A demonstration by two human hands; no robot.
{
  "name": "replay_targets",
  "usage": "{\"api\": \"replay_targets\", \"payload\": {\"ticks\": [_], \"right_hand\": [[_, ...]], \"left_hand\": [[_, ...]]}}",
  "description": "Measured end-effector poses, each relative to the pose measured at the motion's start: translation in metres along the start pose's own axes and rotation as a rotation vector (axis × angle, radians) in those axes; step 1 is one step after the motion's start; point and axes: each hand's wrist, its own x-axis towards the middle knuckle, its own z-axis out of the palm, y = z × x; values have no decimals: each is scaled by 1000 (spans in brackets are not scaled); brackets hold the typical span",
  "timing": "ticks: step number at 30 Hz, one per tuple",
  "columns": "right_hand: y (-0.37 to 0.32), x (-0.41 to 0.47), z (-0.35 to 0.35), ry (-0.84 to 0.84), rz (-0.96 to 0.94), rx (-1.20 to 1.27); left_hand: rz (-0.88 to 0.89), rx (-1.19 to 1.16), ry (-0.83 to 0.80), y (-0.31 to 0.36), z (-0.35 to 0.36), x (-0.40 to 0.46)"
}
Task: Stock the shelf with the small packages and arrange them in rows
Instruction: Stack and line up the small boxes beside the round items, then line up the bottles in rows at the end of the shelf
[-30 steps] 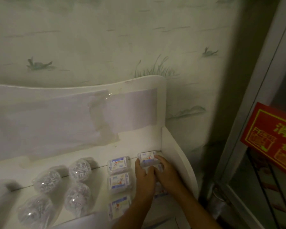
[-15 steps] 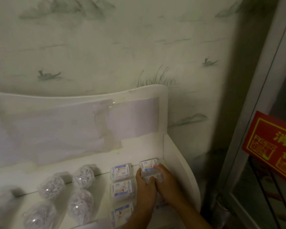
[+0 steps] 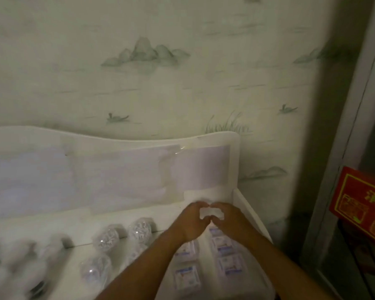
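Head view. The white shelf (image 3: 243, 204) stands against a wall papered with a pale landscape pattern (image 3: 147, 53); all positions below are given relative to this shelf.

Both hands are raised above the shelf's rear right corner. The left hand (image 3: 191, 221) and the right hand (image 3: 227, 219) face each other, with forefingers meeting at the top and thumbs meeting at the bottom. Between them they hold one small white package (image 3: 210, 212), gripped at its two ends by curled fingers. The held package is blurred; no label detail can be read on it.

On the shelf surface below the hands, labelled small packages (image 3: 230, 264) lie flat in two front-to-back rows along the right side wall. The left forearm covers part of the inner row (image 3: 186, 278).

Toward the shelf's middle, clear bags of small pale pieces (image 3: 140, 231) lie in further rows. Items at the shelf's left end are too blurred to identify.

Pale paper sheets (image 3: 121, 178) are taped across the shelf's back panel.

To the right of the shelf, beyond a light frame, hangs a red sign with yellow characters (image 3: 364, 198).
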Motion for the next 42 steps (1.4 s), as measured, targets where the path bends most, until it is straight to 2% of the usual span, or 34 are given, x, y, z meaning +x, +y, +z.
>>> {"api": "replay_targets", "payload": {"ticks": [3, 7, 13, 19, 26, 29, 31, 33, 38, 40, 42], "right_hand": [[-37, 22, -20, -42, -131, -132], [-100, 41, -22, -59, -270, -154], [-175, 44, 45, -221, -383, -128], [-234, 29, 108, -274, -407, -127], [-307, 10, 186, -277, -354, -61], [-342, 1, 230, -291, -355, -83], [-360, -4, 266, -270, -338, -67], [-377, -14, 300, -205, -287, 59], [-399, -45, 372, -152, 23, 479], [-402, -53, 396, -100, 76, 523], [-410, -56, 410, -43, 80, 525]], "left_hand": [[87, 311, 3, -8, -57, -4], [29, 594, 27, -44, -133, -27], [-250, 737, -3, -122, -213, -107], [-329, 710, 50, -183, -259, -176], [-372, 473, 93, -267, -286, -237], [-358, 370, 199, -301, -287, -257], [-353, 150, 300, -315, -289, -266], [-372, -118, 384, -329, -288, -270], [-449, -493, 498, -339, -265, -278], [-446, -544, 551, -343, -257, -282], [-425, -556, 531, -348, -252, -284]]}}
